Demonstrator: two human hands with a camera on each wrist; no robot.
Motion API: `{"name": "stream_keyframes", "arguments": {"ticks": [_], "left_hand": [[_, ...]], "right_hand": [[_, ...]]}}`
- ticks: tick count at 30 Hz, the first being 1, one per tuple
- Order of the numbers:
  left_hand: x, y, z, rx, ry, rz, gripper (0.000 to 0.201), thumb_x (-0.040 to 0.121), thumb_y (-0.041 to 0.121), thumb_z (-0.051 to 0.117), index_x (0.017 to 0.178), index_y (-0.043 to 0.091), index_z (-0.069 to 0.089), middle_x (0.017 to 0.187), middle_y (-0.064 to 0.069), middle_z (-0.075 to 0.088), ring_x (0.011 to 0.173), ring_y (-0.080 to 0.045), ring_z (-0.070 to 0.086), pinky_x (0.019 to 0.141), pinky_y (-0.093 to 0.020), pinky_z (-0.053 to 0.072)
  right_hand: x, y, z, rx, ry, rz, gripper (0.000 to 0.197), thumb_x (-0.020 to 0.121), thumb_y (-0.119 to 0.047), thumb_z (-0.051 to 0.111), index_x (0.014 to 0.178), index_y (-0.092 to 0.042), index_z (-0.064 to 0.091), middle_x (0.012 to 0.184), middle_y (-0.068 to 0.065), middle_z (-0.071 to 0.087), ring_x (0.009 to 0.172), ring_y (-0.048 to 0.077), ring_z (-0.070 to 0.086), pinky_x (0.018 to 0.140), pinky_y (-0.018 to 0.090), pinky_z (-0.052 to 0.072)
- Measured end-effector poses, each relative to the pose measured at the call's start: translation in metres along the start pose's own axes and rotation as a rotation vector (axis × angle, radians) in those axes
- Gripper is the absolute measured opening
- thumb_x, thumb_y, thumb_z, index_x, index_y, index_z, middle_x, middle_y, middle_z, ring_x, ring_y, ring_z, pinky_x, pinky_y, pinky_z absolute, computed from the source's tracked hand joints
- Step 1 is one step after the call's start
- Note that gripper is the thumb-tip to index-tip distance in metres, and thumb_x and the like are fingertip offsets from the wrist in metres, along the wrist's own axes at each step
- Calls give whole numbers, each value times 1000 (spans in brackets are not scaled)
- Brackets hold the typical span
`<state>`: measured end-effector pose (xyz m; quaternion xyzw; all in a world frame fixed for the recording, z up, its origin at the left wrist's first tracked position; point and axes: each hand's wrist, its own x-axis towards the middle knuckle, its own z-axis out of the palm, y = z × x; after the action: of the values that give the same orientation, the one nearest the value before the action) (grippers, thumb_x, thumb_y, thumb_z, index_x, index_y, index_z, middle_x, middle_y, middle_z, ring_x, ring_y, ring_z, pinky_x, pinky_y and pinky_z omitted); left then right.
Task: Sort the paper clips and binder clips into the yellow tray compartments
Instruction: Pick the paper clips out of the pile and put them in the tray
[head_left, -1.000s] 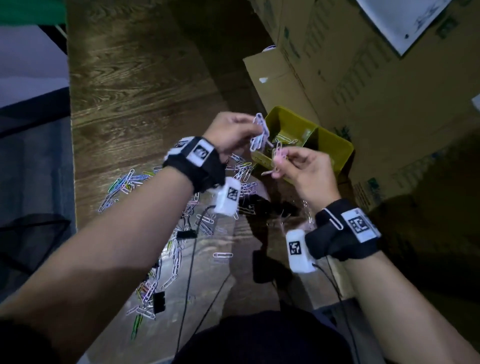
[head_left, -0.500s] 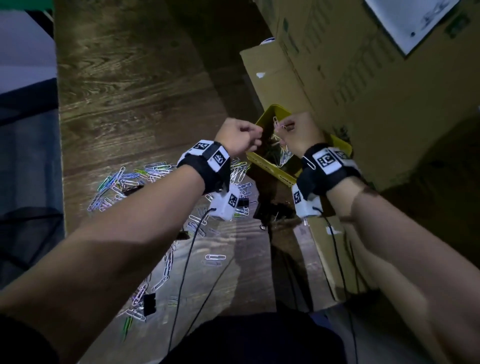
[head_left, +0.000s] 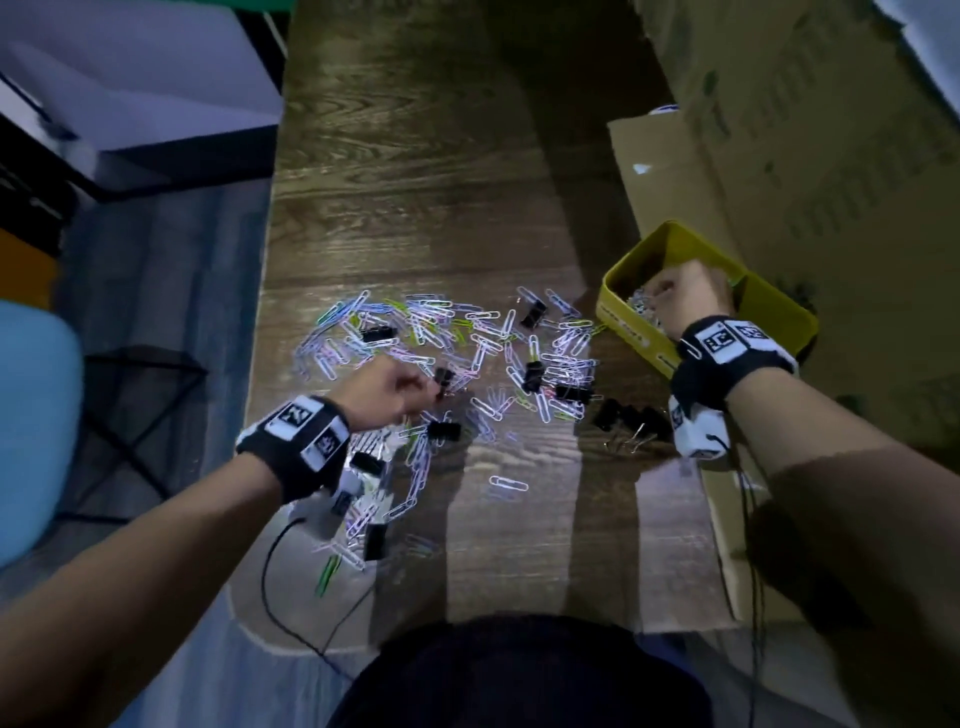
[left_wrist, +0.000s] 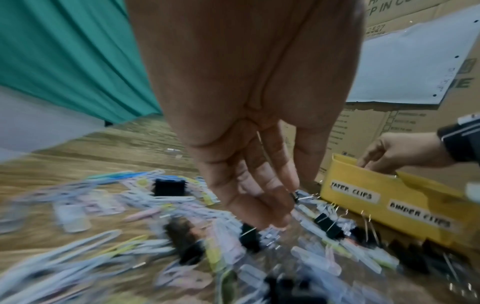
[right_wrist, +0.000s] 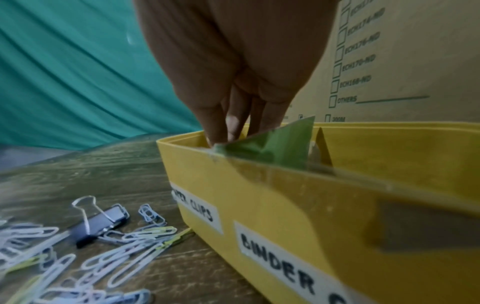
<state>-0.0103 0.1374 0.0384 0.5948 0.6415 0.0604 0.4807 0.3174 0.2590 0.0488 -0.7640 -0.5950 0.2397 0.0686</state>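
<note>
Now the two hands have parted: half a second ago both met over the tray, and a second ago they were pulling clips apart between them. Nearest, in the lower left of the head view, the left hand (head_left: 387, 392) has dropped back to the heap on the wooden worktop (head_left: 415, 182), its fingers curled downward, and the fingertips (left_wrist: 291, 185) appear to pinch a small black binder clip (left_wrist: 294, 196); blur leaves the hold uncertain. Under and around it lie the paper clips (head_left: 441, 332), a loose spread of white, lilac, pink and green wire loops across the middle of the frame, with a strand trailing toward the lower left. Black binder clips (head_left: 535, 374) sit scattered among them, and a small cluster lies just beside the tray's near wall.

Farther off, at the right of the frame, the right hand (head_left: 688, 296) reaches down into the yellow tray (head_left: 779, 317), over the left compartment, whose label reads "PAPER CLIPS" in the left wrist view. Its fingers (right_wrist: 218, 127) point straight down behind the rim; whether they hold anything cannot be told. A green divider (right_wrist: 280, 148) stands tilted between the compartments, the other marked "BINDER CLIPS". Cardboard boxes (head_left: 805, 130) rise behind the tray.
</note>
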Motion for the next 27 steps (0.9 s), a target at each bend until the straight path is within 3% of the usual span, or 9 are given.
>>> {"name": "stream_keyframes", "arguments": {"ticks": [3,6,8,10,13,16,19,23,27], "left_hand": [[-40,-46,-2,187,51,3,11,83,20,67,93,17,69,84,5,66,64,-1,58,56,-12,42],[-70,-94,1,312,199,72,29,76,21,74,102,29,63,93,6,56,70,-2,53,63,-17,37],[-81,-120,8,367,179,76,49,71,25,77,115,32,57,105,6,47,79,-11,52,73,-25,42],[-83,-133,18,431,138,36,62,71,28,77,126,33,49,117,5,42,82,-16,53,76,-29,46],[-77,-136,32,394,185,49,51,75,22,73,123,23,54,117,-3,51,95,-23,59,82,-32,48],[-71,-134,35,348,217,95,28,79,16,67,108,14,65,102,-7,61,91,-26,61,84,-34,49],[-66,-127,32,311,298,172,11,82,10,64,92,7,68,91,-9,64,81,-24,60,78,-36,50],[-53,-117,24,249,349,190,9,82,9,64,90,7,68,89,-10,67,80,-21,58,75,-27,45],[-43,-111,21,177,291,176,15,81,12,68,96,10,66,97,-8,67,80,-16,60,78,-33,52]], "right_hand": [[-23,-14,0,5,80,-113,25,89,-10,55,109,-18,69,108,16,67,100,34,61,95,38,47],[-66,-44,15,56,122,-355,25,89,-15,57,110,-18,68,108,7,69,94,20,62,88,22,41],[-99,-67,40,91,1,-565,20,88,-16,60,105,-15,70,103,4,68,91,18,63,86,21,40],[-134,-86,76,57,-231,-772,19,88,-17,61,104,-14,70,99,6,68,89,19,62,84,29,48],[-187,-106,136,-139,-522,-963,26,90,-22,60,115,-18,65,113,3,65,101,18,59,88,36,49],[-228,-117,179,-298,-648,-1025,41,88,-31,61,127,-22,55,127,3,56,110,22,54,88,40,50],[-245,-120,201,-412,-653,-1023,45,86,-34,63,128,-20,53,128,6,52,109,27,54,83,41,50],[-248,-119,213,-443,-665,-987,40,86,-35,63,121,-17,56,123,6,53,106,30,56,81,43,51],[-241,-117,208,-276,-675,-940,27,88,-32,61,105,-11,62,113,8,56,97,27,56,82,38,49]]}}
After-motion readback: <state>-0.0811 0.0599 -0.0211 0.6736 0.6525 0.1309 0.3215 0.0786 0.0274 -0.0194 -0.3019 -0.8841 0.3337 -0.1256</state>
